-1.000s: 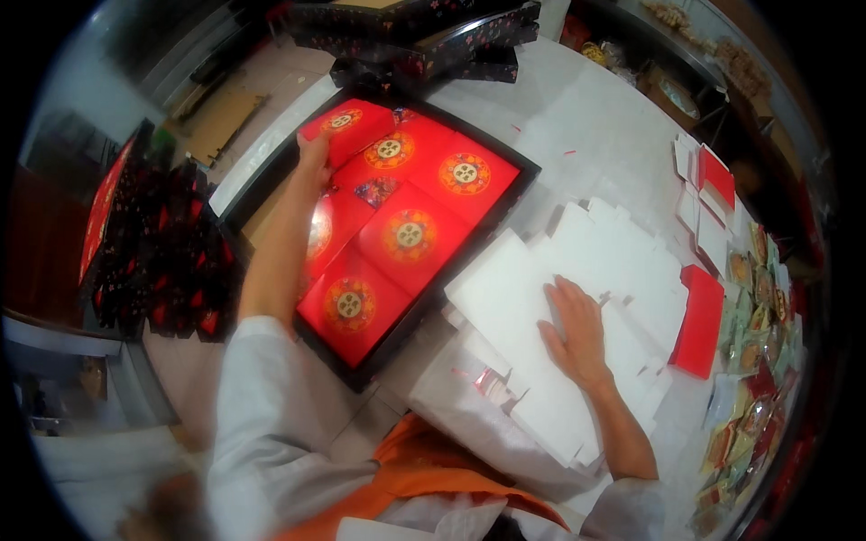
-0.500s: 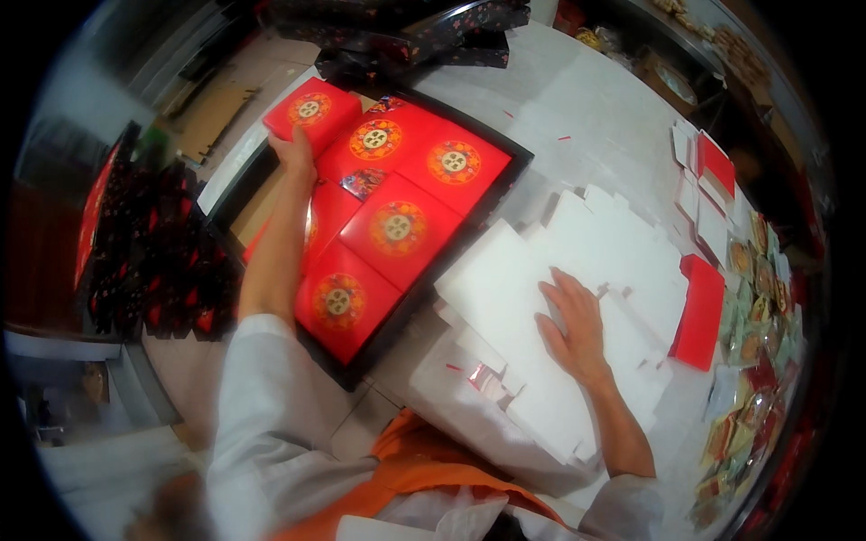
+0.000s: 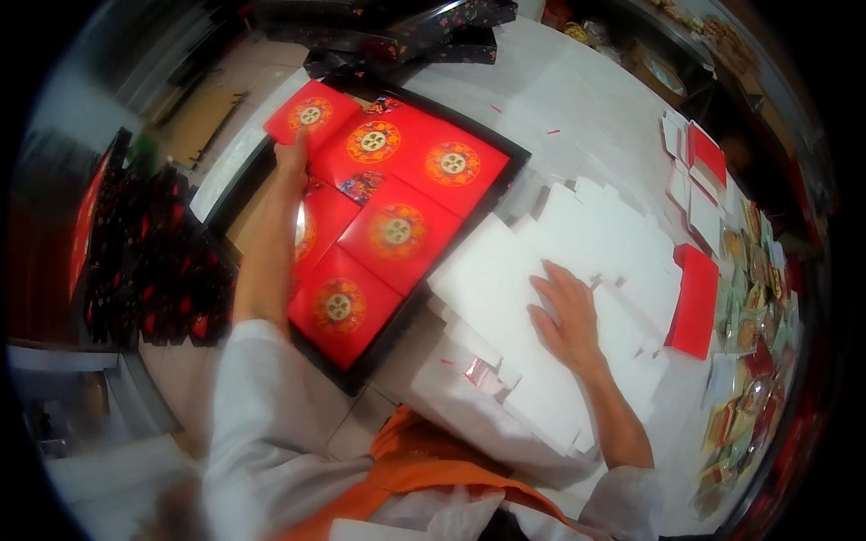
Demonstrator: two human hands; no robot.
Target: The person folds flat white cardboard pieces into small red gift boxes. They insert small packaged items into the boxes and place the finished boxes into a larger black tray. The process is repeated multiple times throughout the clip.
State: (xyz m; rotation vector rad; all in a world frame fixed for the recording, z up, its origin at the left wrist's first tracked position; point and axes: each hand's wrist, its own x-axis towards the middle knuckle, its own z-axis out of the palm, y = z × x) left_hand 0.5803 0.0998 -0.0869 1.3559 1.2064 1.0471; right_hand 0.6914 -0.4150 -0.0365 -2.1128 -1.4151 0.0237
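My left hand grips a small red box with a round gold and orange flower print, at the far left corner of a large black-rimmed tray. My thumb lies on the box's near side, and the other fingers are mostly hidden. More red boxes with the same print fill much of the tray, and small dark patterned pieces show between them. On a pile of flat white cardboard blanks, my right hand rests palm down, fingers spread and holding nothing.
Dark flowered boxes are stacked behind the tray. More dark, red-marked boxes stand at the left. A folded red card piece, red and white cartons and many wrapped packets lie along the table's right side.
The red box in my left hand has come down a little and sits flatter against the boxes beside it. My right hand stays on the white blanks.
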